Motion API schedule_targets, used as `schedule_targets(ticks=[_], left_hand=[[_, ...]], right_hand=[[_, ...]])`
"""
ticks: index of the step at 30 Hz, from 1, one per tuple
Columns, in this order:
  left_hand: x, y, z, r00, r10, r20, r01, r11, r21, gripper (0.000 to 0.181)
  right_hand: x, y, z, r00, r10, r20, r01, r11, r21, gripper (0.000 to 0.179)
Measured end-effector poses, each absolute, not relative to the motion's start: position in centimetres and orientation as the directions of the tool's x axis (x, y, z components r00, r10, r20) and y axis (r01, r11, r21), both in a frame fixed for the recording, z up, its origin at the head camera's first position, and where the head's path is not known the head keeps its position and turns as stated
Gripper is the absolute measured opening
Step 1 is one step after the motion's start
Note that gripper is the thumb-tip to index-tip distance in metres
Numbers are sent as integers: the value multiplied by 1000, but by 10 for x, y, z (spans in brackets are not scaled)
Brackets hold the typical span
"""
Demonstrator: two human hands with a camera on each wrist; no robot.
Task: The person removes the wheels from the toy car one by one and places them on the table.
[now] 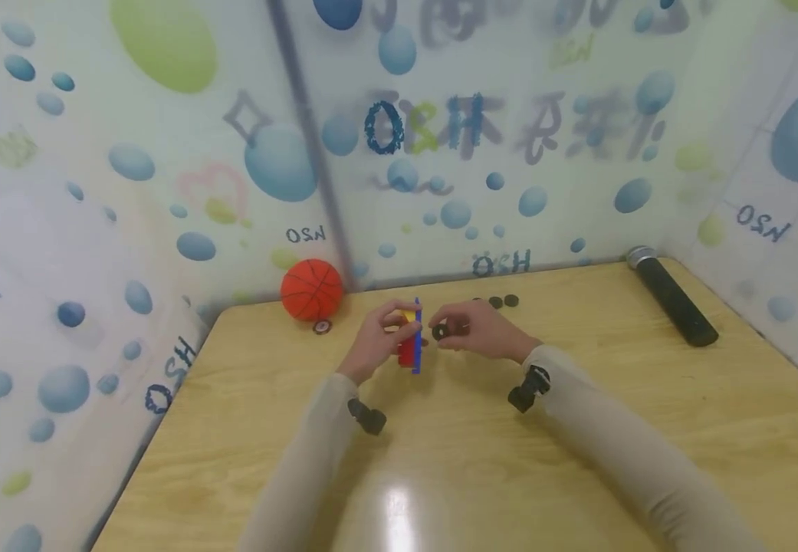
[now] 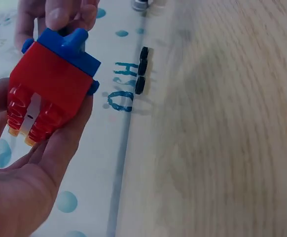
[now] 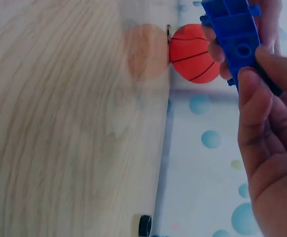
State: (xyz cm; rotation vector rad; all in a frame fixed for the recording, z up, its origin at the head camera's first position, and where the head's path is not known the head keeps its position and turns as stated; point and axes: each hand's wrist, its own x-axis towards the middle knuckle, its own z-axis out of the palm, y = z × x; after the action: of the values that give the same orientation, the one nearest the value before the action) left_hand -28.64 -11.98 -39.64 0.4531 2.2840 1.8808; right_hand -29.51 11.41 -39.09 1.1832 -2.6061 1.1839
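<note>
My left hand [image 1: 379,337] grips a toy block car with a red body [image 2: 54,74], some yellow on it and a blue base [image 2: 67,49]. The car is tipped on its side, its hollow blue underside [image 3: 234,34] facing my right hand [image 1: 481,328]. Between thumb and fingers, the right hand pinches a small black wheel [image 1: 440,331] close to the base. In the right wrist view, that wheel's dark edge [image 3: 269,81] shows beside the blue underside, mostly covered by fingers. Whether wheel and base touch, I cannot tell.
Three black wheels [image 2: 143,66] stand in a row near the table's back edge. At the back left lie an orange-red toy basketball [image 1: 312,290] and a small dark-rimmed disc [image 1: 322,327]. A black microphone [image 1: 674,299] lies at the back right. Patterned walls border the wooden table [image 1: 481,468].
</note>
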Motion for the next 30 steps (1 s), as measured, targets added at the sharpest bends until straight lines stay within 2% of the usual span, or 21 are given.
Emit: schedule_targets(ticks=[4,9,17,30], left_hand=[[-287,-118,-401,-924,377,70,108,80,991,32],[-279,-124,-405,-919,389,69,100,59,993,35],[-276,-136,-403,-928,369,60,74,25,997,37],[-276,-141,-398,-923,384,33,64,68,996,38]], right_hand=[[-301,132,-395,-752,-607,256,-601,472,-645,30],[-308,155,-402,-795,-580,176,-531,527,-663,33],[-330,196,-411,-885,-454,104,-423,692,-585,34],[-343,223,-412,-914,-400,66,-365,740,-565,37]])
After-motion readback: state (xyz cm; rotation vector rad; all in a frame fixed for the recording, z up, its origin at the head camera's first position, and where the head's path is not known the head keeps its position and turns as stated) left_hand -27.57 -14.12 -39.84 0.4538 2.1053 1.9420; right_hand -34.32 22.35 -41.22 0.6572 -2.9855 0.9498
